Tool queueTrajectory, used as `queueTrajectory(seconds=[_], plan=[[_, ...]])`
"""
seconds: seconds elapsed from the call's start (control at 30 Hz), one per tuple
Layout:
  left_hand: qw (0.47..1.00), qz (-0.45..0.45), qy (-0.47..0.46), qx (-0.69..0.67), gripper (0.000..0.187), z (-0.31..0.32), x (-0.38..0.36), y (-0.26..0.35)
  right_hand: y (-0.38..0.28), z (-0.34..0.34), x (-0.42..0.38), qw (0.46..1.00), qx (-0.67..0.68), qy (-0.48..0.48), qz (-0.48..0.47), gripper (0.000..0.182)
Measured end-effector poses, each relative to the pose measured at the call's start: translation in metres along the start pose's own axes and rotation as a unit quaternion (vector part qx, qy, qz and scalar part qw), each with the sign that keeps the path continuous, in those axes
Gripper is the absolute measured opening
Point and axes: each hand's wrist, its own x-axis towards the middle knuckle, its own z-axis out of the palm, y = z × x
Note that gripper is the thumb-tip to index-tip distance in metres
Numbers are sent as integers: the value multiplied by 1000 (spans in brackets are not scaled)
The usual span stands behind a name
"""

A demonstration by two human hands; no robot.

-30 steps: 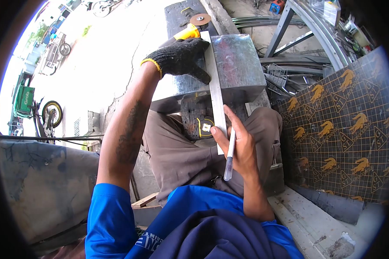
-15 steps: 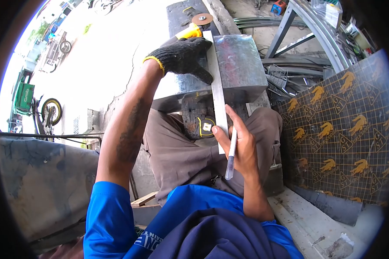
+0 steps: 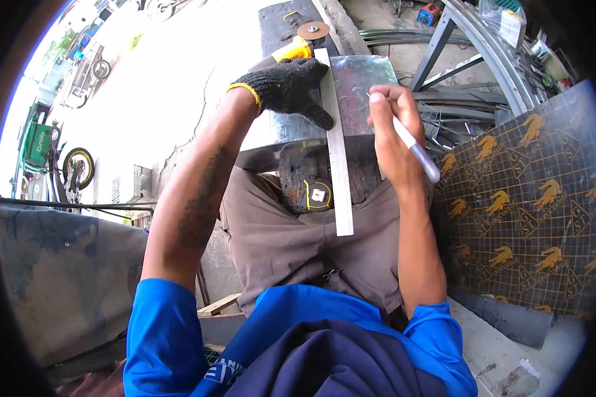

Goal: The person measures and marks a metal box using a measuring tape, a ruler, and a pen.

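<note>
Galvanised grey sheet-metal piece (image 3: 361,73) lies under both hands: black-gloved left hand (image 3: 289,86) spread flat, pressing long steel ruler (image 3: 336,145); bare right hand (image 3: 392,129) pinches white marker (image 3: 410,142), right of ruler.

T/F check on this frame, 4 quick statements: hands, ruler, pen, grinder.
1. The gloved left hand presses on the metal ruler. True.
2. The right hand is gloved. False: it is bare.
3. The right hand holds a pen with its tip at the metal sheet. True.
4. The angle grinder lies on the person's lap. False: it lies beyond the sheet, past the left hand.
</note>
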Motion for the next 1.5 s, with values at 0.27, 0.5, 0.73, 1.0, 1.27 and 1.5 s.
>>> queueTrajectory(seconds=[0.27, 0.5, 0.73, 1.0, 1.27, 1.5], plan=[[985, 57, 141, 81, 86, 16, 2, -12, 54, 36, 118, 989, -109, -96, -29, 31], [1000, -9, 8, 22, 108, 4, 1, -6, 72, 39, 132, 982, -154, -111, -21, 31], [1000, -12, 8, 13, 111, 2, -1, -2, 84, 41, 133, 976, -170, -114, -75, 30], [999, 0, 24, 29, 110, 11, 6, -11, 73, 37, 134, 977, -163, -138, -21, 37], [999, 19, 27, 16, 103, 12, 6, -13, 50, 28, 118, 960, -227, -157, -44, 41], [999, 22, 22, 23, 98, 13, 10, -16, 32, 12, 89, 933, -259, -195, -158, 40]])
